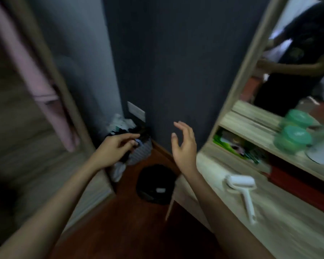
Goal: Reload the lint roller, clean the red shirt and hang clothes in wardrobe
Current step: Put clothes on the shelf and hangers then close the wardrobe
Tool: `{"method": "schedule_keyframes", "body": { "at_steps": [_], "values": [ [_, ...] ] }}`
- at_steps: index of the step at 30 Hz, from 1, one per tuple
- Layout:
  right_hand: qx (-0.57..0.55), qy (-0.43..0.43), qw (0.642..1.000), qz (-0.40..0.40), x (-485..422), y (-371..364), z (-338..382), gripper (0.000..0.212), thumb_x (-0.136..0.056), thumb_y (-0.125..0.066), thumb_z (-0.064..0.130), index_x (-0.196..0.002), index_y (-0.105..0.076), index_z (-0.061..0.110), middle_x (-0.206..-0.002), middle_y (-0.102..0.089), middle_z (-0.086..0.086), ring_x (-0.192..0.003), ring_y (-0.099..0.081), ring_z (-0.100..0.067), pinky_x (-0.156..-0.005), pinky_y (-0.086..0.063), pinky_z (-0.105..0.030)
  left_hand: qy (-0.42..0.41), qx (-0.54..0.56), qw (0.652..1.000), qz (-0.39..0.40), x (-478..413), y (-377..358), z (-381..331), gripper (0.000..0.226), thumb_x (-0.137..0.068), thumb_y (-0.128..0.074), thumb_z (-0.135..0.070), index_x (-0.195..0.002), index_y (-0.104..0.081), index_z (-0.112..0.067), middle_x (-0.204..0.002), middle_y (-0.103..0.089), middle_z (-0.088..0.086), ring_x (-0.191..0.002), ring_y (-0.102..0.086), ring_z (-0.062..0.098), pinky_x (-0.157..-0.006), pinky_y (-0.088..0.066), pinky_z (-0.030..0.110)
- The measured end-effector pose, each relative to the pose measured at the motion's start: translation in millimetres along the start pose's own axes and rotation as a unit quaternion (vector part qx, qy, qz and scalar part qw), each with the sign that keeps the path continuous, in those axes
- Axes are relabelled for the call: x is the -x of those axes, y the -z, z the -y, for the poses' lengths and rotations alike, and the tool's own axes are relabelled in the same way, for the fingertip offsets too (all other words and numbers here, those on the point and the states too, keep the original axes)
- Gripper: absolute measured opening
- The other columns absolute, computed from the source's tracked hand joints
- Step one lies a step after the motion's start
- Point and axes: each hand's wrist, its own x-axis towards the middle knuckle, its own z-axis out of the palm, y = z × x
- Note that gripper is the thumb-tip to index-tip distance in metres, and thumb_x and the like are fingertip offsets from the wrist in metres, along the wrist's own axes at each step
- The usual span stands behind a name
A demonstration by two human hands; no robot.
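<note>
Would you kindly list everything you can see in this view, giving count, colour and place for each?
lint roller: one, white, lying on the desk top at right
desk: one, light wood, right side
green tubs: two, green, blurred, on the shelf above the desk; the upper may be a reflection
mirror: one, wood-framed, upper right
red item: one, red, in the low shelf space; too blurred to identify
basket: one, grey, in the floor corner, heaped with clothes
round object: one, black, on the floor beside the desk
wall plate: one, white, low on the dark wall
pink garment: one, pink, hanging at left
left hand: one, fingers loosely curled, in front of the basket
right hand: one, open, empty, raised before the wall
</note>
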Motion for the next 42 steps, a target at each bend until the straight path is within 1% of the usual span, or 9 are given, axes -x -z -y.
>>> {"method": "schedule_keyframes", "body": {
  "at_steps": [4,9,12,17,21,24,28,34,42],
  "values": [
    [-0.118,0.102,0.988,0.016,-34,-91,117,0.031,-0.090,-0.052,0.010,-0.120,-0.059,0.010,-0.125,-0.054,-0.004,-0.118,-0.051,-0.016,-0.102,-0.042,-0.036,-0.003,-0.033,0.994,-0.105,52,133,9,0.043,-0.096,-0.054,-0.011,-0.111,-0.058,-0.051,-0.090,-0.068,-0.034,-0.089,-0.069,-0.003,-0.086,-0.051,0.013],
    [-0.240,0.202,0.948,0.044,-56,-187,259,0.031,-0.087,-0.051,0.009,-0.116,-0.059,0.011,-0.118,-0.056,-0.003,-0.112,-0.056,-0.017,-0.094,-0.048,-0.046,-0.005,-0.102,0.957,-0.271,119,272,6,0.030,-0.096,-0.057,-0.020,-0.124,-0.062,-0.029,-0.106,-0.073,-0.006,-0.094,-0.069,0.001,-0.090,-0.053,0.024],
    [-0.310,0.249,0.914,0.075,-71,-225,342,0.030,-0.088,-0.051,0.010,-0.116,-0.057,0.020,-0.117,-0.055,0.005,-0.112,-0.055,-0.011,-0.097,-0.047,-0.042,-0.018,-0.155,0.917,-0.367,148,344,-3,0.033,-0.092,-0.056,-0.031,-0.123,-0.064,-0.031,-0.103,-0.073,-0.008,-0.094,-0.069,0.007,-0.088,-0.052,0.030],
    [-0.388,0.334,0.855,0.079,-104,-272,463,0.031,-0.089,-0.052,0.015,-0.119,-0.059,0.020,-0.120,-0.056,0.010,-0.115,-0.053,-0.006,-0.093,-0.050,-0.036,-0.071,-0.193,0.849,-0.487,172,447,-19,0.030,-0.094,-0.058,-0.026,-0.123,-0.063,-0.031,-0.107,-0.071,-0.014,-0.089,-0.066,-0.005,-0.083,-0.052,0.024],
    [-0.435,0.392,0.807,0.082,-135,-291,546,0.030,-0.092,-0.053,0.009,-0.119,-0.057,0.023,-0.120,-0.055,0.006,-0.113,-0.052,-0.001,-0.094,-0.047,-0.027,-0.111,-0.253,0.780,-0.561,178,516,-38,0.035,-0.095,-0.057,-0.019,-0.130,-0.059,-0.026,-0.121,-0.065,-0.013,-0.112,-0.058,-0.005,-0.098,-0.046,0.018],
    [-0.448,0.423,0.784,0.076,-164,-301,603,0.030,-0.094,-0.053,0.012,-0.121,-0.055,0.023,-0.120,-0.053,0.006,-0.110,-0.052,0.000,-0.096,-0.047,-0.025,-0.146,-0.287,0.731,-0.601,175,569,-56,0.038,-0.096,-0.056,-0.018,-0.134,-0.055,-0.022,-0.125,-0.062,-0.010,-0.115,-0.056,-0.004,-0.099,-0.046,0.020],
    [-0.380,0.438,0.810,0.090,-207,-328,659,0.038,-0.097,-0.049,0.027,-0.134,-0.047,0.018,-0.136,-0.047,-0.003,-0.123,-0.047,-0.013,-0.101,-0.043,-0.032,-0.127,-0.297,0.702,-0.635,162,635,-68,0.042,-0.097,-0.054,-0.025,-0.138,-0.050,-0.023,-0.132,-0.058,-0.002,-0.120,-0.054,0.006,-0.104,-0.046,0.033],
    [-0.197,0.379,0.891,0.152,-262,-379,684,0.059,-0.096,-0.022,0.058,-0.142,-0.036,0.023,-0.141,-0.042,-0.017,-0.131,-0.040,-0.033,-0.107,-0.033,-0.052,-0.018,-0.330,0.738,-0.588,122,698,-64,0.048,-0.099,-0.047,-0.038,-0.144,-0.042,-0.023,-0.143,-0.051,0.004,-0.131,-0.046,0.015,-0.104,-0.036,0.028],
    [-0.111,0.400,0.892,0.181,-269,-397,693,0.060,-0.097,-0.010,0.059,-0.136,-0.043,0.028,-0.132,-0.056,-0.007,-0.126,-0.045,-0.032,-0.105,-0.026,-0.051,0.030,-0.373,0.769,-0.519,89,731,-67,0.052,-0.095,-0.050,-0.047,-0.142,-0.042,-0.026,-0.138,-0.055,0.003,-0.125,-0.052,0.020,-0.098,-0.042,0.030]
  ]
}}
